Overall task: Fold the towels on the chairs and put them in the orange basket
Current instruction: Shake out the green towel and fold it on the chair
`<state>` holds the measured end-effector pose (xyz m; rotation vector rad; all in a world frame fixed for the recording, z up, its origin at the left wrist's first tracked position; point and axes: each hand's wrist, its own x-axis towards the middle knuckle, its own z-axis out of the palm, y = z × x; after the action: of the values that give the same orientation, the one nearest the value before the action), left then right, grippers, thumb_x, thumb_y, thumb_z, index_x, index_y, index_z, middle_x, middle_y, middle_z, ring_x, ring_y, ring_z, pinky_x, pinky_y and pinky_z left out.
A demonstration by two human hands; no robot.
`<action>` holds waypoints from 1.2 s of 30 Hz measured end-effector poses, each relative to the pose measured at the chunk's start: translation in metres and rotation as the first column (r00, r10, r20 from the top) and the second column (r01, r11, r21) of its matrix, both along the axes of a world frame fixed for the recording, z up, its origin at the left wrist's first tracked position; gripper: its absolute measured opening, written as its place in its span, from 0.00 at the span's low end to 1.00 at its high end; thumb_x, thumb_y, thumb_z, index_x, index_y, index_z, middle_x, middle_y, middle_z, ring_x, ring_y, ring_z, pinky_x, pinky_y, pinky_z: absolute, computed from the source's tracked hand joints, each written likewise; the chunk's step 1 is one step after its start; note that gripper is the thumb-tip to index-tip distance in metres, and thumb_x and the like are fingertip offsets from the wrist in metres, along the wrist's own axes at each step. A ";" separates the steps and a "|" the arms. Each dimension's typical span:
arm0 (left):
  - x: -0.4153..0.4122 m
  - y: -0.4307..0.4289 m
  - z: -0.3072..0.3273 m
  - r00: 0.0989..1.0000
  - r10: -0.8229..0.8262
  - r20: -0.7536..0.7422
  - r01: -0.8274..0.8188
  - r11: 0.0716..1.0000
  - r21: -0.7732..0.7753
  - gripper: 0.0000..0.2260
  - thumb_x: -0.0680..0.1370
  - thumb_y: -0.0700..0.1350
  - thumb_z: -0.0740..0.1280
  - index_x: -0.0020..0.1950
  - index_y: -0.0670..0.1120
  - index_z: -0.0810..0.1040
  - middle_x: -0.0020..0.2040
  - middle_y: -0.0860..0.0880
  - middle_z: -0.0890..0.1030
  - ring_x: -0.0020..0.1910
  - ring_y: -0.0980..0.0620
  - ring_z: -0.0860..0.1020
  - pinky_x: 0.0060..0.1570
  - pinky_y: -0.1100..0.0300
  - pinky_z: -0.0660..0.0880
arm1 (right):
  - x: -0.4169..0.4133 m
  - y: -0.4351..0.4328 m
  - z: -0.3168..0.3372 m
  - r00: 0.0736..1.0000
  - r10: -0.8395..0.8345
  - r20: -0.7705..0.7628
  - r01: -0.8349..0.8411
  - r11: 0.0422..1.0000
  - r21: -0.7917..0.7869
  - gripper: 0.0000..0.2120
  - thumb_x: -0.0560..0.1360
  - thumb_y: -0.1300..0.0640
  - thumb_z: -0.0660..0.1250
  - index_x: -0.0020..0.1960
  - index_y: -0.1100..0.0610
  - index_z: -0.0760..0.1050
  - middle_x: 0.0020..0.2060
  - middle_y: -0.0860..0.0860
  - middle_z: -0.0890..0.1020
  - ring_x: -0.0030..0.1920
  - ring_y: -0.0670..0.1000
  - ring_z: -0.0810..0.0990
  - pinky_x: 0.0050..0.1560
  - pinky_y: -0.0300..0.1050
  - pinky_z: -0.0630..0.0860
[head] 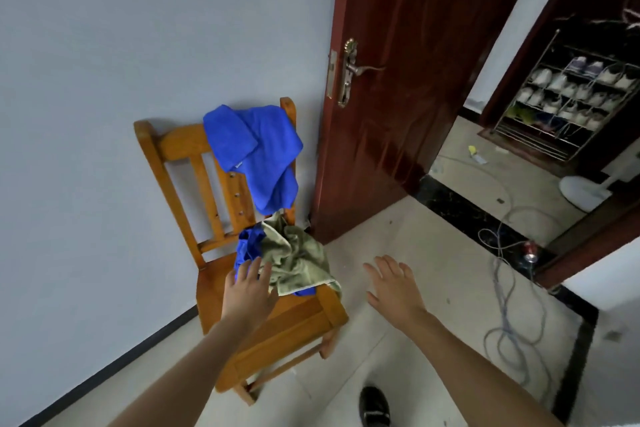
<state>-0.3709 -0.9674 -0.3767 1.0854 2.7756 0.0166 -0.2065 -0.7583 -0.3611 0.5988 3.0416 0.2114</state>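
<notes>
A wooden chair (180, 156) stands against the pale wall. A blue towel (258, 152) hangs over the right side of its backrest. On the seat lie a crumpled green towel (298, 256) and a second blue towel (247, 246) partly under it. My left hand (247, 291) hovers over the seat with fingers spread, its fingertips at the edge of the seat's blue and green towels; I cannot tell if they touch. My right hand (393, 284) is open in the air to the right of the chair, above the floor. No orange basket is in view.
A dark red door (408, 87) stands open right of the chair. Beyond it are loose cables (509, 305) on the floor, a red can (530, 251), a white fan base (585, 191) and a shoe rack (571, 97). My black shoe (374, 407) is at the bottom.
</notes>
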 end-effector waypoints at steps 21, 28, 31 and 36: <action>0.035 0.091 -0.048 0.715 0.656 0.244 -0.626 0.755 -0.197 0.26 0.80 0.56 0.55 0.76 0.50 0.54 0.76 0.50 0.59 0.74 0.49 0.57 0.70 0.53 0.56 | -0.106 0.133 -0.102 0.857 0.434 0.278 -0.282 0.846 -0.452 0.22 0.77 0.49 0.60 0.69 0.54 0.63 0.64 0.52 0.70 0.65 0.53 0.68 0.60 0.47 0.68; 0.014 0.106 -0.096 0.697 0.646 0.312 -0.648 0.753 -0.112 0.24 0.80 0.54 0.56 0.75 0.50 0.58 0.74 0.52 0.62 0.73 0.50 0.60 0.68 0.54 0.61 | -0.133 0.139 -0.144 0.860 0.393 0.326 -0.197 0.844 -0.499 0.20 0.78 0.50 0.60 0.68 0.52 0.63 0.64 0.50 0.70 0.65 0.51 0.68 0.60 0.43 0.69; 0.001 0.113 -0.136 0.698 0.628 0.344 -0.627 0.768 -0.128 0.24 0.80 0.53 0.57 0.75 0.50 0.58 0.74 0.52 0.62 0.73 0.49 0.60 0.67 0.54 0.61 | -0.158 0.138 -0.177 0.862 0.360 0.358 -0.141 0.847 -0.513 0.23 0.78 0.51 0.59 0.70 0.54 0.61 0.65 0.51 0.70 0.65 0.52 0.68 0.60 0.44 0.69; -0.033 0.127 -0.224 0.796 0.530 0.292 -0.537 0.841 -0.061 0.27 0.62 0.48 0.77 0.60 0.45 0.78 0.59 0.46 0.80 0.55 0.45 0.79 0.47 0.51 0.78 | -0.198 0.126 -0.254 0.886 0.320 0.335 -0.093 0.831 -0.548 0.30 0.78 0.51 0.60 0.75 0.55 0.53 0.69 0.53 0.65 0.68 0.53 0.66 0.63 0.44 0.68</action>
<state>-0.4034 -0.8406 -0.6003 0.2306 2.6958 0.2617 -0.4045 -0.6322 -0.6153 0.1417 2.5626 -0.4228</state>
